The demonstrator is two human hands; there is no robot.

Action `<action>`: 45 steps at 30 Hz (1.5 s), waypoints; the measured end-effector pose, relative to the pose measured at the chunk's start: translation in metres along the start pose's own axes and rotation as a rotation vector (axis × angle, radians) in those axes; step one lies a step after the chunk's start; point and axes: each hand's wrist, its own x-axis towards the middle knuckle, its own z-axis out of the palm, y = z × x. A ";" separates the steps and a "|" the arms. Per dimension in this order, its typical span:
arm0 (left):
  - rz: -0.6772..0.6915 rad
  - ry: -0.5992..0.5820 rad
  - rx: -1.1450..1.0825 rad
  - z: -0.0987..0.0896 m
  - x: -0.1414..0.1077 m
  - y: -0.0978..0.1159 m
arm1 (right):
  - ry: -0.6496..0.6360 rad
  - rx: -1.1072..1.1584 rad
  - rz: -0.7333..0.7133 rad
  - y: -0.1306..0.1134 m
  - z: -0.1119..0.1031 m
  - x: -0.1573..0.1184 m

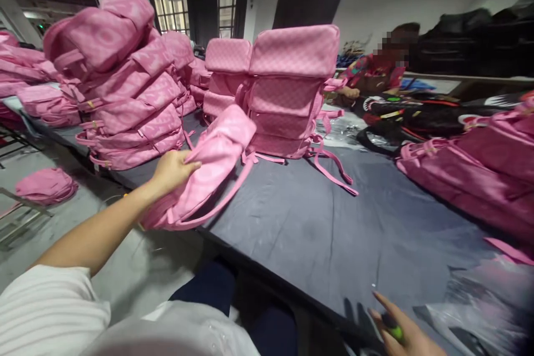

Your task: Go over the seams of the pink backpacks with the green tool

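My left hand (174, 173) is closed on a pink backpack (217, 158), thumb on the near face. The bag is tilted at the table's left edge, one strap hanging in a loop towards me. My right hand (400, 328) is low over the near edge of the grey-covered table (317, 233), index finger stretched forward. A small black-and-green tool (392, 329) is held in this hand; its exact kind is not clear. Behind the held bag stands a stack of pink checked bags (283, 94), with straps trailing onto the table.
A tall pile of pink backpacks (129, 83) stands at the left. Darker pink bags (475, 167) lie at the right, near clear plastic wrapping (479, 300). Across the table a person (371, 75) is beside black bags (425, 114). More pink pieces (45, 184) sit low at left.
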 end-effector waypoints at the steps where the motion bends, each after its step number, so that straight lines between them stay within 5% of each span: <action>1: 0.019 0.068 -0.220 -0.007 -0.006 0.002 | -0.044 0.047 0.030 -0.023 0.003 0.001; 3: -0.034 0.173 -0.670 0.001 -0.030 0.004 | -0.043 0.129 0.011 -0.071 0.002 0.002; 5: -0.183 0.168 -0.888 0.035 -0.069 0.005 | 0.073 0.182 -0.040 -0.113 -0.007 0.000; 10: -0.330 0.024 -0.788 0.140 -0.179 -0.009 | 0.429 0.083 -0.240 -0.162 -0.021 -0.007; 13: -0.305 0.078 -0.673 0.155 -0.203 -0.015 | 0.267 -0.025 -0.542 -0.185 0.006 -0.011; 16: 0.223 -0.097 -0.468 0.157 -0.188 0.002 | -0.121 -0.206 -0.602 -0.218 0.042 -0.018; 19: 0.798 -0.359 -0.105 0.181 -0.163 0.030 | -0.238 -0.341 -0.354 -0.229 0.056 -0.022; 23: 0.858 -0.364 0.195 0.218 -0.154 0.033 | -0.171 -0.467 0.129 -0.184 0.034 -0.023; 26: 0.884 -0.299 0.253 0.221 -0.160 0.021 | -0.203 -0.457 0.301 -0.142 0.020 -0.012; 28: 0.906 -0.276 0.273 0.213 -0.158 0.026 | -0.215 -0.386 0.296 -0.129 0.024 -0.001; 31: 0.949 -0.285 0.238 0.204 -0.127 0.063 | -0.136 -0.325 0.287 -0.132 0.042 0.006; 36: 1.438 -0.210 0.161 0.217 -0.036 0.153 | 0.060 -0.265 0.200 -0.143 0.056 -0.022; 38: 1.511 -0.216 0.193 0.220 -0.019 0.176 | 0.121 -0.243 0.165 -0.143 0.051 -0.034; 42: 1.544 -0.187 0.206 0.206 -0.025 0.192 | 0.197 -0.236 0.077 -0.136 0.044 -0.043; 45: 1.556 -0.277 0.225 0.187 -0.021 0.179 | 0.158 -0.222 0.038 -0.131 0.053 -0.047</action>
